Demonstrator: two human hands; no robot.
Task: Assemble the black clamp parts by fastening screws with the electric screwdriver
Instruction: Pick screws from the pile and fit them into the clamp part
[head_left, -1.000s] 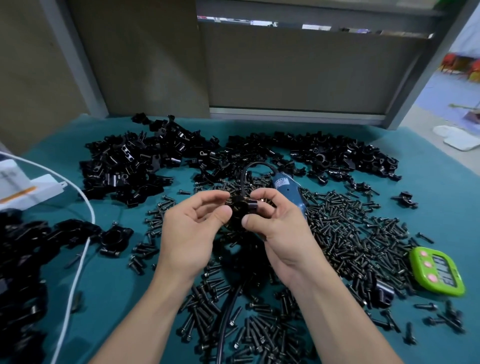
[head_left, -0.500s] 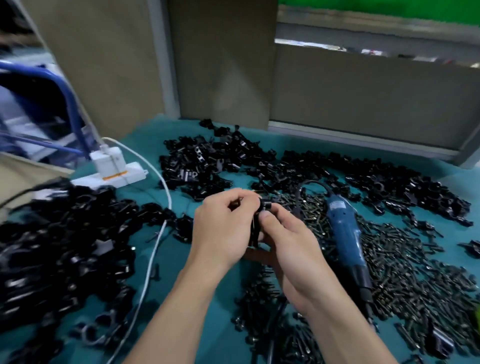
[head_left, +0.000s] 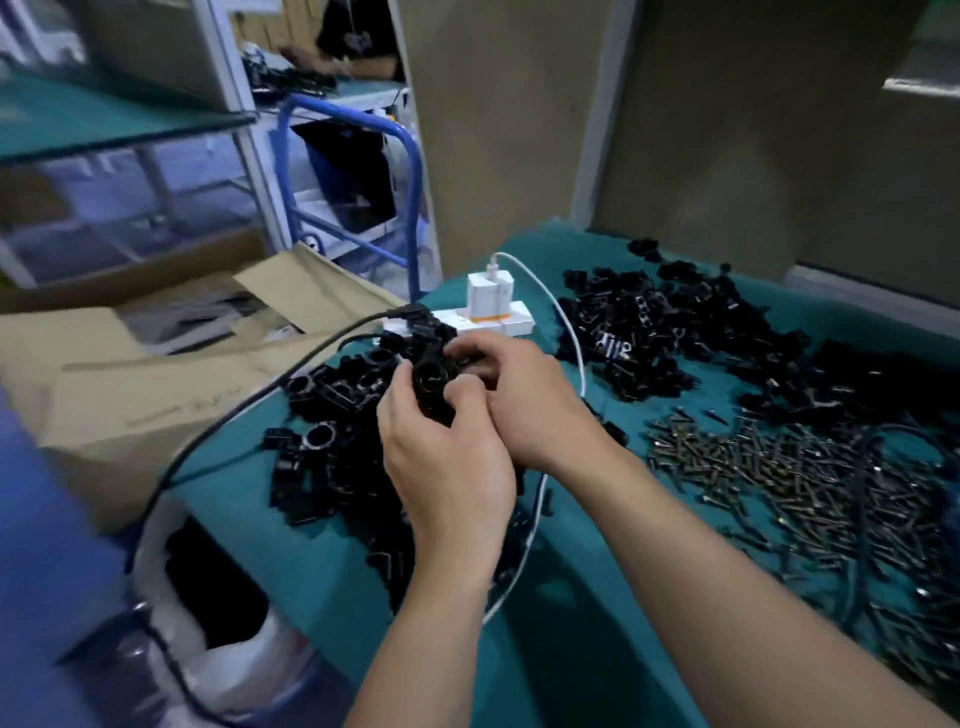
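The small black plastic clamp body (head_left: 434, 382) sits in mid-air, just above the tabletop's left-hand heap and between both hands. The left hand (head_left: 447, 467) has its grip curled round the near side, thumb on top. The right hand (head_left: 540, 405) pinches the far side with bent fingers, though I can't make out whether a screw lies under those fingertips. From my end, two hands on one piece looks like steadying or checking the halves, and holding it over that heap suggests it belongs with those pieces.

Counting outward, there is one clamp in hand and two heaps of black parts. The left heap of black ring-shaped clamps (head_left: 332, 410) is directly under the hands, and the larger heap of loose black clamp parts (head_left: 654, 332) lies further back on the right. One spread of dark metal screws (head_left: 805, 478) lies on the right, far too many to count. I see no electric screwdriver in this view.

The teal cloth tabletop (head_left: 571, 623) also carries one white power strip (head_left: 493, 325), placed at the back edge. One white cable (head_left: 571, 338) and one black cable (head_left: 249, 400) run from it. One open brown cardboard box (head_left: 130, 374) stands just off the left edge.
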